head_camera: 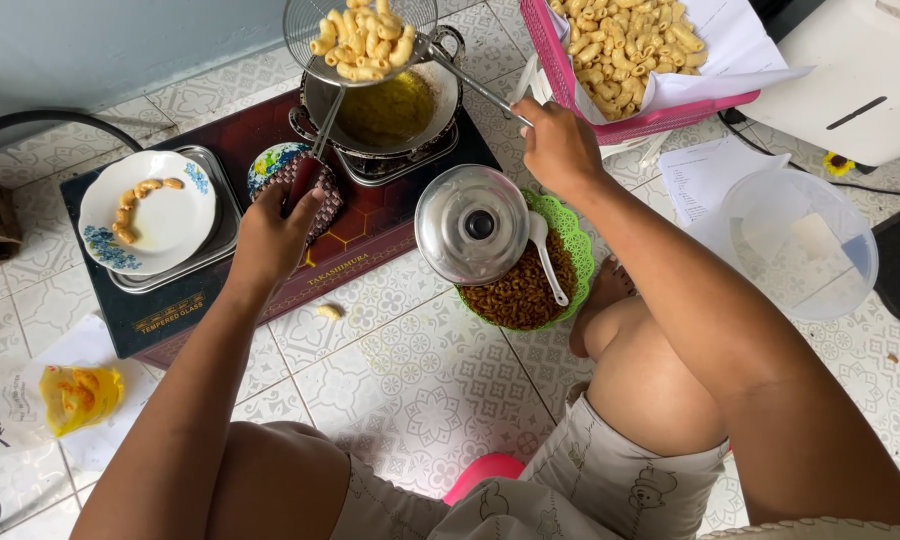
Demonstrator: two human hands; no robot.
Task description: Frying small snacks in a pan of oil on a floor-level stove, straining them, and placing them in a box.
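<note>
- While the one wire skimmer (360, 40) sits top centre, heaped with fried macaroni, it hangs right above the single wok of oil (382, 105).
- Right hand (560, 150) is closed round the skimmer's handle, arm stretched up from lower right.
- Left hand (270, 240) grips a second utensil (315, 150), fingers curled shut.
- One plate (150, 215) far left, one pink basket (630, 60) upper right, one lidded green bowl (525, 270) centre.
- Open tiled floor (410, 380) lower centre.

Floor tiles (410, 380) before stove open — lid (472, 224), green basket (570, 240) crowd right.
</note>
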